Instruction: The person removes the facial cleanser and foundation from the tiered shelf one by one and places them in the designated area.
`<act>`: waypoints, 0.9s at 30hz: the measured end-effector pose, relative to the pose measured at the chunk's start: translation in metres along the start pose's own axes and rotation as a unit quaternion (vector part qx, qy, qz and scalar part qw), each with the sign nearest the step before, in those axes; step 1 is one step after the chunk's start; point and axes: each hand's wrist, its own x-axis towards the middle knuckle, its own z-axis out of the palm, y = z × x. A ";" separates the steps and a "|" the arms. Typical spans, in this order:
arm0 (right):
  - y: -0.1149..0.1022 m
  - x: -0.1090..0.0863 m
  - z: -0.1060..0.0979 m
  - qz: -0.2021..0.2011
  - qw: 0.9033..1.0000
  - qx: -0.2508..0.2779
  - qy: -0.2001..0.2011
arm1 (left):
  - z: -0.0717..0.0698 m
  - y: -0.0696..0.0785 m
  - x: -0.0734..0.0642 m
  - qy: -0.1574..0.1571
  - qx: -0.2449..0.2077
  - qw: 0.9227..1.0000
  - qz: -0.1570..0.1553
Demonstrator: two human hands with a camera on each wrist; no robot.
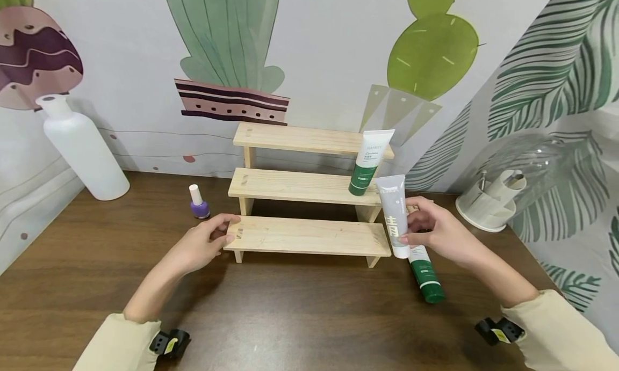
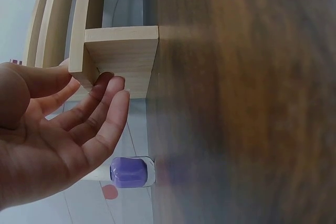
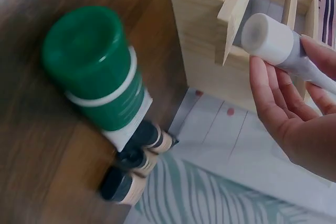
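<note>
My left hand (image 1: 205, 245) grips the left end of the lowest step of a three-tier wooden stand (image 1: 309, 235). In the left wrist view the thumb lies on one face of the board and fingertips curl against its other side. My right hand (image 1: 437, 228) holds a grey tube with a white cap (image 1: 394, 210), cap down, by the stand's right end. A white and green tube (image 1: 369, 161) stands on the middle step at the right. Another white and green tube (image 1: 425, 277) lies on the table below my right hand, its upper part partly hidden.
A purple nail polish bottle (image 1: 199, 205) stands left of the stand, with a white plastic bottle (image 1: 87, 151) farther left. At the right is a white organizer with a clear dome (image 1: 488, 207). Small dark-capped containers (image 3: 139, 161) lie beyond the green tube in the right wrist view.
</note>
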 end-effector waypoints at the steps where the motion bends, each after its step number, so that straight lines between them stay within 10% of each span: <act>1: 0.002 -0.002 -0.002 0.006 1.000 0.001 -0.001 | 0.000 0.000 0.000 0.000 0.000 1.000 -0.001; 27: 0.070 -0.063 -0.052 0.160 0.977 0.131 -0.052 | 0.000 -0.001 0.000 -0.002 -0.016 1.000 0.007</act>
